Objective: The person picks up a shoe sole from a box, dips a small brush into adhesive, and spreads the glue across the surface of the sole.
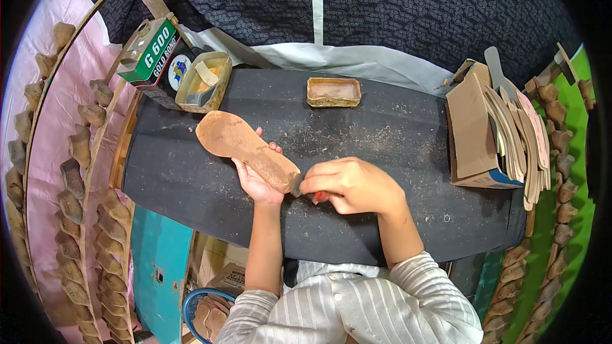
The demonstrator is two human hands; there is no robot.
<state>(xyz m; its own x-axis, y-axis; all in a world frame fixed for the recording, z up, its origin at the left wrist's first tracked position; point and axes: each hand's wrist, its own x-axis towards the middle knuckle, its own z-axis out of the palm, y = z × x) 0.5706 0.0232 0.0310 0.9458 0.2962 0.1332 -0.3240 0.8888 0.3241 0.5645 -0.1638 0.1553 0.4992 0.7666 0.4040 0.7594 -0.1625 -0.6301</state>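
While my left hand (255,181) grips the sole (245,148), my right fingers (328,181) pinch a blade (298,185); trimming its heel edge needs steadiness.

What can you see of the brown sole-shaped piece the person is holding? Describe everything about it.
The sole-shaped piece is flat, tan-brown and looks like leather or fibreboard, with a rough, scuffed, dusty face. It has a broad rounded end toward the upper left and a narrower end toward the lower right. It is held tilted above the dark worktop, supported from beneath by the left hand. The right hand meets its narrower end, gripping a small red-handled tool there.
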